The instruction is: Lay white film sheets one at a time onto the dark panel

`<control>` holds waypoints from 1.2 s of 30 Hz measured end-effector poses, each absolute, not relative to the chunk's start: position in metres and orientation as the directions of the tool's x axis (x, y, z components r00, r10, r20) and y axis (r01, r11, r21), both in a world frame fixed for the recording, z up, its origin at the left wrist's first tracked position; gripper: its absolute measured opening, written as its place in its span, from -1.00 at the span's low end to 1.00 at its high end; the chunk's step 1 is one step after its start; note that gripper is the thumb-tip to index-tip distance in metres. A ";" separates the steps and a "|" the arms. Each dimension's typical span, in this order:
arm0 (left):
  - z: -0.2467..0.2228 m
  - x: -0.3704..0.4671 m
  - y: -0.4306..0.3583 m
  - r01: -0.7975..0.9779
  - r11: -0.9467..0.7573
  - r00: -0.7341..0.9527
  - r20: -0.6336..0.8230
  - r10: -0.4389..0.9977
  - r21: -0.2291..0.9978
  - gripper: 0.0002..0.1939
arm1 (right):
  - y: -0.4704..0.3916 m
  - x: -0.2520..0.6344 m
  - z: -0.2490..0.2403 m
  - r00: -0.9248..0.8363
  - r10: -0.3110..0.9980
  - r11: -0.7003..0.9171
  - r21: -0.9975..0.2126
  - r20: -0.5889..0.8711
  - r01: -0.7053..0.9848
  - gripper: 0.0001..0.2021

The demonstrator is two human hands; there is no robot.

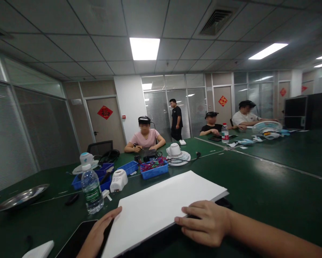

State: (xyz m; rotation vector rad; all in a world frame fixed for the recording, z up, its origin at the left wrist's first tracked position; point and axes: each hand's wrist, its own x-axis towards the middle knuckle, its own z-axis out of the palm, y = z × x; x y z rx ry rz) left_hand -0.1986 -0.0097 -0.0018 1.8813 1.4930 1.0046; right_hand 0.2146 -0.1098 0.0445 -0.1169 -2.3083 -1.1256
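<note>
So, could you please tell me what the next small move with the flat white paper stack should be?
I'd probably square the flat white paper stack with the right hand, while the left hand steadies its left edge: at the right corner, lower layers seem to jut past the top sheet, and both hands touch the edges.

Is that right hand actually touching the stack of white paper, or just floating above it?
Touching: the head view shows the right hand with its fingers resting on the near edge of the white paper.
</note>
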 end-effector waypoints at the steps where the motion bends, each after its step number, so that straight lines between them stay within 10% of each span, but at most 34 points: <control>1: 0.000 -0.199 -0.010 0.553 -0.253 0.135 0.215 0.967 0.794 -0.48 | -0.109 0.220 0.048 -0.838 -0.170 0.629 0.712 0.518 0.312 -0.93; 8: 0.015 -0.187 -0.030 0.679 -0.425 0.307 0.294 0.905 0.599 -0.35 | -0.099 0.253 0.057 -0.830 -0.049 0.583 0.691 0.555 0.428 -0.76; 17: 0.022 -0.177 -0.039 0.611 -0.399 0.284 0.281 0.917 0.683 -0.53 | -0.086 0.244 0.028 -0.667 0.016 0.703 0.467 0.745 0.537 -0.68; 36: 0.015 -0.181 -0.026 0.758 -0.214 0.062 0.259 0.964 0.616 -0.33 | -0.134 0.274 0.141 -0.379 0.585 0.293 0.249 0.717 0.923 -0.75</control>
